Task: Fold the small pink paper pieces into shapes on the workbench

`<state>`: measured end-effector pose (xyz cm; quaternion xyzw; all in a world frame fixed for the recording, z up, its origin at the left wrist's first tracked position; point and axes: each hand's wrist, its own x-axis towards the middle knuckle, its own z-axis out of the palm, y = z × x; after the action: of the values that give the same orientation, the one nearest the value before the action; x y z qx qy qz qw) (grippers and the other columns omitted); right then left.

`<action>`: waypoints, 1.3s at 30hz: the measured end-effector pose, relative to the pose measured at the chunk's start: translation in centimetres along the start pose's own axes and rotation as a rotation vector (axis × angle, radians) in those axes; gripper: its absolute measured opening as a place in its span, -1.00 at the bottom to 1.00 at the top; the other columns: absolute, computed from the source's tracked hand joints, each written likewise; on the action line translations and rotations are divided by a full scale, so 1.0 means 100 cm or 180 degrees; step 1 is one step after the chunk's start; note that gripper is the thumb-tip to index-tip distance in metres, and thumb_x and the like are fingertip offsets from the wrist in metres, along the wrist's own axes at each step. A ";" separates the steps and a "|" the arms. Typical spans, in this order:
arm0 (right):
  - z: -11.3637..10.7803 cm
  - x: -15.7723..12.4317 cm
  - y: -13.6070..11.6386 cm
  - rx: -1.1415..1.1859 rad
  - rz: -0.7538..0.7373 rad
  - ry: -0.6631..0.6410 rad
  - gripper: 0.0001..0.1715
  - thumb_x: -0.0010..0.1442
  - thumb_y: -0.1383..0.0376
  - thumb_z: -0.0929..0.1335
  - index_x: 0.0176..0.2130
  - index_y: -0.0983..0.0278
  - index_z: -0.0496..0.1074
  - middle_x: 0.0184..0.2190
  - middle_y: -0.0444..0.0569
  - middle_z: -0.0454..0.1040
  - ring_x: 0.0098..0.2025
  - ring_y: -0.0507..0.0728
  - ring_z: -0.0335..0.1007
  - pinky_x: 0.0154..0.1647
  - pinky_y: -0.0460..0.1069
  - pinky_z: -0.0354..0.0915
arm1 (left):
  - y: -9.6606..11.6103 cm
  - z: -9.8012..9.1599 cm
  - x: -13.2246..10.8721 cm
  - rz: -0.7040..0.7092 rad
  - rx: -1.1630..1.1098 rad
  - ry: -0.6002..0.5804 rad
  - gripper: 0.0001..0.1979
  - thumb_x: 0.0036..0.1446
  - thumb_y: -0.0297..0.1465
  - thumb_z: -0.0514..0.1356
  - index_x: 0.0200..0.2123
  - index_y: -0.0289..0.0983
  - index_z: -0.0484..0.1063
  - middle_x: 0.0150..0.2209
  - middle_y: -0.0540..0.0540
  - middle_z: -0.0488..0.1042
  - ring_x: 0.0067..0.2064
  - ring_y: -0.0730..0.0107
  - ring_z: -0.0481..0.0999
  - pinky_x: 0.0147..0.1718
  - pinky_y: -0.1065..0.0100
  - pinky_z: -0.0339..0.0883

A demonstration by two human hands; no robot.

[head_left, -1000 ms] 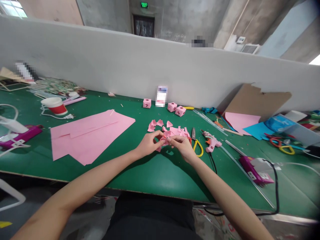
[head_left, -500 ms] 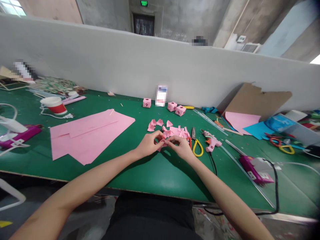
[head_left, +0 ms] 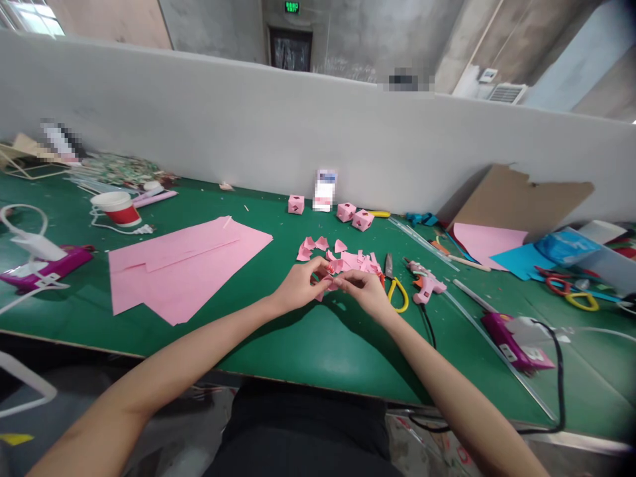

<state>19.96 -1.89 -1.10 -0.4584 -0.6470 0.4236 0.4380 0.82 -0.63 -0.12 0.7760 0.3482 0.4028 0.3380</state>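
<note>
My left hand (head_left: 301,283) and my right hand (head_left: 365,289) meet over the green table, both pinching a small folded piece of pink paper (head_left: 324,289). Fingers hide much of that piece. Just beyond them lie several loose pink paper cutouts (head_left: 322,244) and strips (head_left: 362,260). Scissors (head_left: 397,291) with yellow and orange handles rest right beside my right hand. Farther right lies a pink glue gun (head_left: 426,283) with a black cord. Three pink paper cubes with diamond-shaped holes stand at the back, one (head_left: 296,205) apart from the other two (head_left: 354,216).
Large pink sheets (head_left: 183,271) cover the table's left part, near a red-and-white paper cup (head_left: 116,209). Purple power strips sit at the left (head_left: 54,268) and right (head_left: 517,341). Cardboard (head_left: 517,202), blue paper (head_left: 519,257) and more scissors (head_left: 569,291) occupy the right. A white partition (head_left: 223,126) stands behind.
The whole view has shifted slightly, so everything sits a little farther right. Both hands stay close together on the pink piece, the right fingertips slightly changed in position.
</note>
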 end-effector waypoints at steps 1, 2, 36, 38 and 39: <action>-0.001 0.001 0.000 0.0119 0.0097 -0.0080 -0.62 0.02 0.03 0.48 -0.36 0.29 0.57 -0.44 -0.02 0.55 -0.43 0.07 0.40 -0.35 -0.01 0.32 | 0.000 0.000 0.000 0.0003 0.0012 -0.0011 -0.84 0.17 -0.32 0.18 -0.20 -0.24 0.37 -0.26 -0.07 0.55 -0.25 0.34 0.58 -0.28 0.34 0.47; -0.003 0.001 0.001 0.0220 0.0184 -0.0161 -0.62 0.01 0.02 0.49 -0.35 0.29 0.58 -0.44 -0.03 0.55 -0.44 0.05 0.38 -0.36 -0.02 0.32 | -0.001 0.000 -0.001 0.0008 0.0034 -0.0039 -0.84 0.17 -0.32 0.18 -0.19 -0.24 0.37 -0.26 -0.07 0.56 -0.24 0.33 0.58 -0.28 0.34 0.47; -0.001 -0.001 0.007 -0.1208 -0.0621 -0.0186 -0.53 0.35 0.03 0.18 -0.42 0.26 0.35 -0.54 -0.13 0.33 -0.46 0.05 0.25 -0.42 -0.06 0.15 | 0.000 -0.001 0.001 -0.0298 0.0065 -0.0235 -0.77 0.16 -0.33 0.17 -0.12 -0.24 0.29 -0.28 -0.09 0.59 -0.35 0.32 0.61 -0.37 0.35 0.45; 0.000 -0.002 0.006 -0.1362 -0.0737 -0.0305 -0.55 0.36 0.06 0.18 -0.44 0.25 0.31 -0.54 -0.14 0.30 -0.46 0.05 0.23 -0.42 -0.06 0.12 | -0.002 0.000 0.001 -0.0288 0.0025 -0.0282 -0.77 0.16 -0.33 0.18 -0.13 -0.24 0.28 -0.29 -0.09 0.59 -0.37 0.33 0.61 -0.39 0.37 0.44; 0.000 -0.003 0.005 -0.1405 -0.0764 -0.0371 -0.56 0.37 0.07 0.17 -0.43 0.25 0.30 -0.54 -0.14 0.31 -0.47 0.04 0.23 -0.42 -0.07 0.11 | -0.004 0.000 0.001 -0.0294 -0.0009 -0.0307 -0.77 0.15 -0.33 0.18 -0.13 -0.24 0.28 -0.31 -0.09 0.59 -0.39 0.34 0.60 -0.40 0.37 0.44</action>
<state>20.09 -2.09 -1.61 -0.4377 -0.7977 0.2428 0.3364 0.75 -0.39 -0.39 0.7772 0.3664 0.3494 0.3737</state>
